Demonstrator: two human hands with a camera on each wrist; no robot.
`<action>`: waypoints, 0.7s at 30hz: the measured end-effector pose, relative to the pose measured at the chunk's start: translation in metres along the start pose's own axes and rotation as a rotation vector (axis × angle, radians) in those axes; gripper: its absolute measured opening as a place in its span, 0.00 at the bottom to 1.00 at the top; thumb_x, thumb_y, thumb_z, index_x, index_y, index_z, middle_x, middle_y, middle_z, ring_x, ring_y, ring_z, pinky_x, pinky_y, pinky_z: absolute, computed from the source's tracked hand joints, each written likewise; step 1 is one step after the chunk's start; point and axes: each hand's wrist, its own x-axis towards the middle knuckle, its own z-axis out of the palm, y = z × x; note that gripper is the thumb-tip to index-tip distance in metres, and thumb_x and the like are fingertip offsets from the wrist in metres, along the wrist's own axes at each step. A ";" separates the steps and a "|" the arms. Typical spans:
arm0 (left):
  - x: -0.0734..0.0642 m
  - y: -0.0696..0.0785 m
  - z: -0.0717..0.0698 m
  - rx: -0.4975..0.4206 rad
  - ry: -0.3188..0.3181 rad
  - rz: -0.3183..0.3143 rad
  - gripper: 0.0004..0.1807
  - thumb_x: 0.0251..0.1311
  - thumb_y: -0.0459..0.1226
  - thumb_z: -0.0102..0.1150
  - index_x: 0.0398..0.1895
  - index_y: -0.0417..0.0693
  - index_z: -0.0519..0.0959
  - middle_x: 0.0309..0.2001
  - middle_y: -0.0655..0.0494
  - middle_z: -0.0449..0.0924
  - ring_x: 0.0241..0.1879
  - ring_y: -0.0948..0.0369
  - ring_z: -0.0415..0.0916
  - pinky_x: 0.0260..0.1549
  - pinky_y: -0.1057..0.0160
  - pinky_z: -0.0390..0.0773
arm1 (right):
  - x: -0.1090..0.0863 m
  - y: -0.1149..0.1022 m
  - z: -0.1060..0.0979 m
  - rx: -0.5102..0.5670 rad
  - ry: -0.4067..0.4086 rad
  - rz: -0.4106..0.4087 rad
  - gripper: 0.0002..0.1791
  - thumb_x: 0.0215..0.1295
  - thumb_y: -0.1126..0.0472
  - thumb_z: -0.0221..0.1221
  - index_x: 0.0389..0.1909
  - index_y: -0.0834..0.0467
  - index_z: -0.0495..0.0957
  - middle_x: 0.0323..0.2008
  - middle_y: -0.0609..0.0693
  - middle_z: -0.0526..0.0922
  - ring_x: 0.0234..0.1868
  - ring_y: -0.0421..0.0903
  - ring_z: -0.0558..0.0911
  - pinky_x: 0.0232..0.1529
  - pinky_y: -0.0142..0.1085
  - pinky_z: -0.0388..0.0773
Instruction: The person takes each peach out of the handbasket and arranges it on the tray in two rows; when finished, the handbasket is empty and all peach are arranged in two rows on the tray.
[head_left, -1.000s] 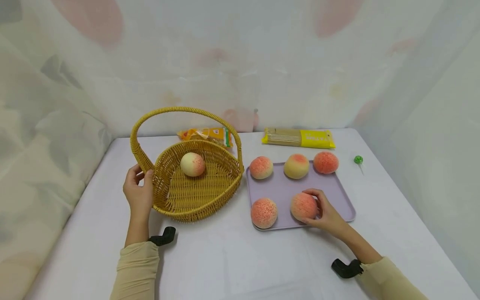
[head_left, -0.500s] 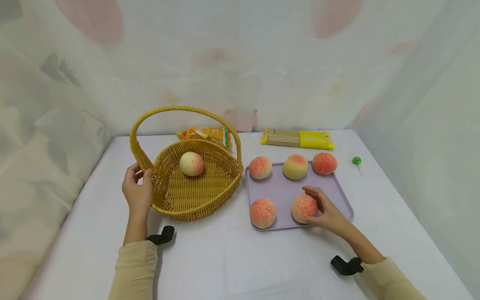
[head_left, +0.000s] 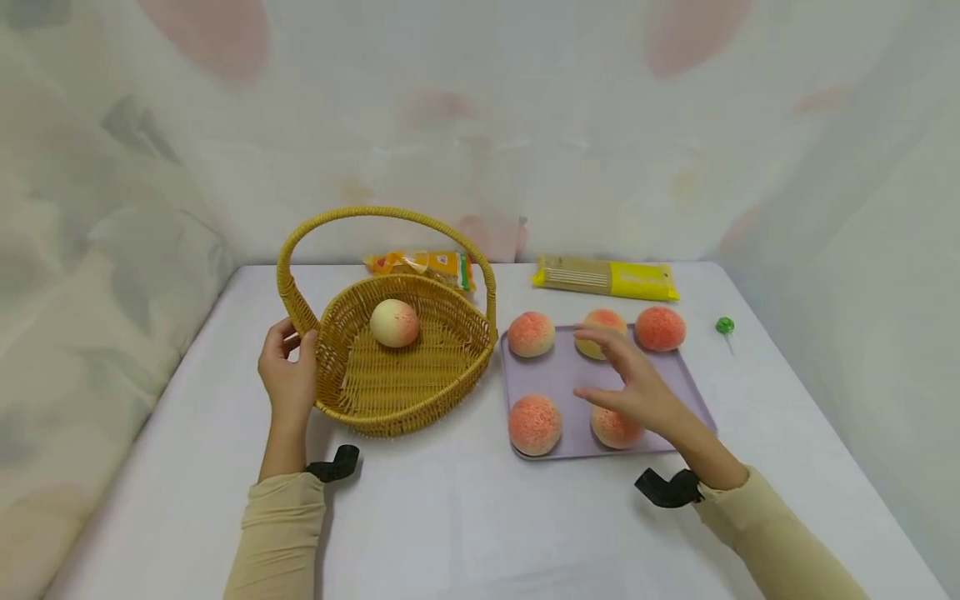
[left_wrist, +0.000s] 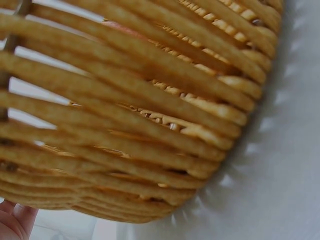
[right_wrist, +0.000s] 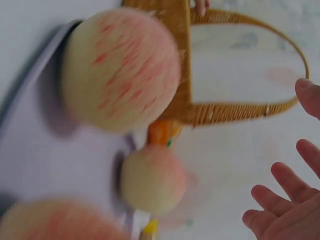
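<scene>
My left hand (head_left: 288,371) holds the left side of the yellow wicker basket (head_left: 405,423) where its handle joins the rim, thumb inside. One pale peach (head_left: 394,323) with a pink side lies in the basket. My right hand (head_left: 633,385) hovers over the lilac tray (head_left: 562,379), thumb and fingers spread apart with nothing between them. Below it sits the front peach (head_left: 617,430), partly covered by the hand. Beside that is another front peach (head_left: 535,425). Along the tray's back edge are the left peach (head_left: 531,335), the partly hidden yellow peach (head_left: 603,320) and the red peach (head_left: 661,329).
Behind the basket lies an orange snack packet (head_left: 442,267), partly hidden by it. A yellow noodle packet (head_left: 606,278) lies behind the tray. To the tray's right is a green lollipop (head_left: 724,325). White cloth (head_left: 465,508) covers the table.
My right hand has let go of the front peach, loosened its fingers and risen above the tray. That peach stays on the tray. The left hand keeps its hold; the head view shifts slightly.
</scene>
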 end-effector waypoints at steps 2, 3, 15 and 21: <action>0.000 0.000 0.000 -0.004 -0.001 0.005 0.17 0.63 0.40 0.53 0.54 0.46 0.74 0.49 0.54 0.74 0.46 0.63 0.71 0.33 0.74 0.71 | 0.013 -0.012 0.008 0.039 -0.027 -0.064 0.35 0.51 0.70 0.66 0.62 0.58 0.64 0.64 0.54 0.63 0.66 0.44 0.59 0.65 0.47 0.53; 0.000 0.000 0.001 -0.007 0.000 0.007 0.17 0.63 0.39 0.54 0.54 0.45 0.74 0.49 0.53 0.74 0.46 0.63 0.71 0.33 0.74 0.71 | 0.020 -0.018 0.014 0.055 -0.044 -0.097 0.35 0.51 0.70 0.65 0.61 0.59 0.65 0.64 0.53 0.63 0.66 0.44 0.60 0.64 0.46 0.54; -0.009 0.032 -0.005 -0.050 -0.005 0.014 0.15 0.62 0.32 0.52 0.52 0.39 0.74 0.47 0.45 0.75 0.44 0.58 0.72 0.31 0.75 0.70 | 0.109 -0.079 0.106 0.161 -0.133 -0.042 0.29 0.56 0.61 0.64 0.59 0.56 0.68 0.58 0.47 0.70 0.59 0.46 0.70 0.58 0.38 0.67; -0.005 0.018 -0.003 -0.033 -0.014 0.000 0.16 0.63 0.35 0.53 0.54 0.42 0.73 0.49 0.48 0.75 0.47 0.58 0.72 0.32 0.74 0.71 | 0.150 -0.081 0.145 0.112 -0.022 0.091 0.29 0.56 0.61 0.64 0.59 0.56 0.68 0.58 0.50 0.70 0.59 0.50 0.69 0.53 0.41 0.70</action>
